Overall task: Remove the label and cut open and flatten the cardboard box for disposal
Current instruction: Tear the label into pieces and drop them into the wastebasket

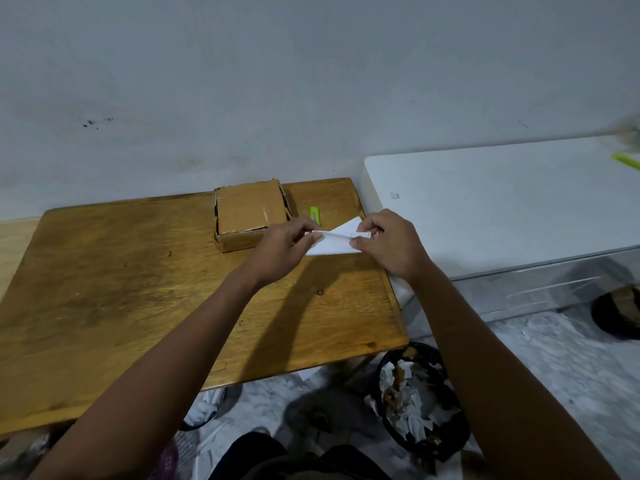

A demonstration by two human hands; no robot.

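A small brown cardboard box (248,212) sits closed at the far side of the wooden table (138,289). Just right of it lies a lime green box cutter (314,216), partly hidden behind my left hand. Both hands hover over the table's right part and pinch a white paper label (334,241) between them. My left hand (285,245) grips its left end, and my right hand (389,242) grips its right end with thumb and fingers. The label is folded or creased along its middle and is apart from the box.
A white chest-like appliance (502,209) stands against the table's right edge, with a green object (625,160) on its far corner. On the floor below, a black bin (420,400) holds several paper and cardboard scraps. The grey wall is close behind the table.
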